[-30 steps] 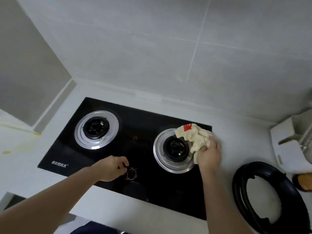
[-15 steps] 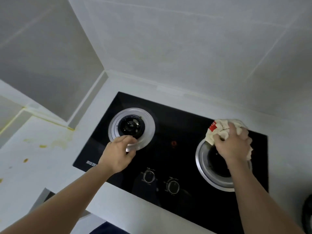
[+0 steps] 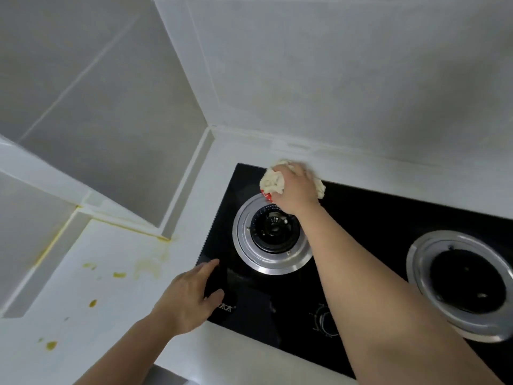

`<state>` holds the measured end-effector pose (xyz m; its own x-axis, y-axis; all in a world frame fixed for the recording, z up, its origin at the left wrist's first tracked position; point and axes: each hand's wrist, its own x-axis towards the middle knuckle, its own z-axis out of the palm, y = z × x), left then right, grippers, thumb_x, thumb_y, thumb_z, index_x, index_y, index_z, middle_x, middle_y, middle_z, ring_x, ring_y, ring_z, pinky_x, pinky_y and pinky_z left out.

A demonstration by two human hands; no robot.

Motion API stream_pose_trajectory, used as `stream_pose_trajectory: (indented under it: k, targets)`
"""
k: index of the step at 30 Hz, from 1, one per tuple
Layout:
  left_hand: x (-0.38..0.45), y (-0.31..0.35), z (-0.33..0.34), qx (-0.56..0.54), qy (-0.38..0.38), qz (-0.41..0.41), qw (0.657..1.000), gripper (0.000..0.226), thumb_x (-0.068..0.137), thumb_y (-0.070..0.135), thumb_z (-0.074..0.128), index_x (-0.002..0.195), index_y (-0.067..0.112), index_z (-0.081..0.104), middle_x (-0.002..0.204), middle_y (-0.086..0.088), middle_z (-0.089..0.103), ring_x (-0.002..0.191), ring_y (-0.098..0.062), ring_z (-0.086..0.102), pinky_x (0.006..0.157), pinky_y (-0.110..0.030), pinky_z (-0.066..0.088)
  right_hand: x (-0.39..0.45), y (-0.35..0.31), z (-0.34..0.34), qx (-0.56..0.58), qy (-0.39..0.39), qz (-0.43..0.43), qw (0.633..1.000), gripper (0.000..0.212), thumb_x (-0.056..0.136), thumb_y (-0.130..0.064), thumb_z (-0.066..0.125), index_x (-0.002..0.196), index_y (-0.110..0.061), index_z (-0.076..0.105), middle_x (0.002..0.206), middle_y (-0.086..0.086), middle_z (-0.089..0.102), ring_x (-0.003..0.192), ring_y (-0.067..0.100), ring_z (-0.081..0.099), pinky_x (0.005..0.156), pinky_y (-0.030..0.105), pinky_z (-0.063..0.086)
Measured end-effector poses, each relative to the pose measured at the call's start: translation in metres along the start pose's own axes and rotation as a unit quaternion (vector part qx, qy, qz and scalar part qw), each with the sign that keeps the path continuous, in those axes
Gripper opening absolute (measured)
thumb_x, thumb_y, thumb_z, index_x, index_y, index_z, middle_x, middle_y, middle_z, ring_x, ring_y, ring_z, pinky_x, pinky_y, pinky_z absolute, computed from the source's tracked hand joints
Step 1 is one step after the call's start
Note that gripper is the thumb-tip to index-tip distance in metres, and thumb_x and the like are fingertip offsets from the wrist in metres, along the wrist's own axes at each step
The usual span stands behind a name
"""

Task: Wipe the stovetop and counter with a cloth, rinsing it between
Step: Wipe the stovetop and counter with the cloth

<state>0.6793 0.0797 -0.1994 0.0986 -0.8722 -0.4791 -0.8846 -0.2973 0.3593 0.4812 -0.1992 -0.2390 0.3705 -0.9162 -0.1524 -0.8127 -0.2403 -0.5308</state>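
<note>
A black glass stovetop point(image 3: 369, 223) with two burners is set into a white counter point(image 3: 111, 315). My right hand point(image 3: 295, 190) holds a crumpled cream cloth point(image 3: 273, 182) with a red tag and presses it on the glass at the back edge, just behind the left burner point(image 3: 273, 234). My left hand point(image 3: 188, 295) rests with loose, spread fingers on the stovetop's front left corner and holds nothing. The right burner point(image 3: 466, 284) lies uncovered at the right, and my right forearm crosses the glass between the two burners.
Yellow stains point(image 3: 119, 275) dot the white counter left of the stove, and a yellow line runs along the wall joint point(image 3: 55, 240). A control knob point(image 3: 324, 319) sits near the front edge. Grey tiled walls close in behind and to the left.
My right hand carried the cloth from the right burner across to the back edge behind the left burner. My left hand moved from beside the left burner to the stove's front left corner. The view swung left.
</note>
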Motion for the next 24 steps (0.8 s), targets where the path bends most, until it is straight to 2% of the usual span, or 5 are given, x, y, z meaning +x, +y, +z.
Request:
stream_pose_trajectory:
  k: [6, 9, 13, 17, 24]
  targets:
    - [-0.008, -0.017, 0.018, 0.150, -0.030, 0.081, 0.985, 0.093, 0.091, 0.053, 0.038, 0.165, 0.019, -0.006, 0.174, 0.006, 0.008, 0.160, -0.010, 0.001, 0.121, -0.021, -0.005, 0.021, -0.083, 0.043, -0.018, -0.065, -0.082, 0.994, 0.073, 0.082, -0.028, 0.080, 0.147, -0.039, 0.048, 0.161, 0.000, 0.032, 0.143, 0.033, 0.032, 0.116, 0.048, 0.033]
    - [-0.002, -0.026, 0.009, 0.087, -0.046, 0.090, 0.991, 0.091, 0.091, 0.042, 0.046, 0.166, 0.025, -0.001, 0.171, 0.008, 0.022, 0.157, -0.013, 0.021, 0.123, -0.019, 0.015, 0.011, -0.099, 0.056, -0.029, -0.061, -0.083, 0.994, 0.070, 0.084, -0.031, 0.080, 0.147, -0.040, 0.049, 0.154, -0.001, 0.037, 0.135, 0.033, 0.037, 0.111, 0.045, 0.040]
    - [0.006, -0.048, -0.014, -0.212, 0.005, -0.001, 0.977, 0.065, 0.093, 0.024, 0.051, 0.153, 0.041, 0.034, 0.144, 0.009, 0.061, 0.122, -0.007, 0.059, 0.102, -0.030, 0.047, -0.033, -0.106, 0.067, -0.045, -0.067, -0.112, 0.990, 0.065, 0.085, -0.038, 0.081, 0.144, -0.037, 0.054, 0.152, 0.000, 0.041, 0.133, 0.032, 0.039, 0.113, 0.046, 0.039]
    - [0.004, -0.056, -0.024, -0.294, 0.136, -0.052, 0.945, 0.054, 0.082, 0.029, 0.041, 0.135, 0.032, 0.050, 0.124, 0.008, 0.065, 0.108, -0.008, 0.060, 0.093, -0.039, 0.048, -0.094, -0.118, 0.087, -0.063, -0.050, -0.134, 0.988, 0.062, 0.081, -0.033, 0.083, 0.138, -0.035, 0.058, 0.150, 0.000, 0.043, 0.127, 0.034, 0.043, 0.110, 0.050, 0.043]
    - [0.004, -0.043, -0.012, -0.312, 0.137, -0.019, 0.940, 0.047, 0.086, 0.031, 0.041, 0.132, 0.030, 0.054, 0.121, 0.006, 0.063, 0.105, -0.003, 0.058, 0.087, -0.031, 0.043, -0.196, -0.103, 0.089, -0.059, -0.029, -0.087, 0.994, 0.065, 0.079, -0.035, 0.082, 0.136, -0.040, 0.052, 0.148, -0.004, 0.040, 0.128, 0.032, 0.046, 0.104, 0.048, 0.049]
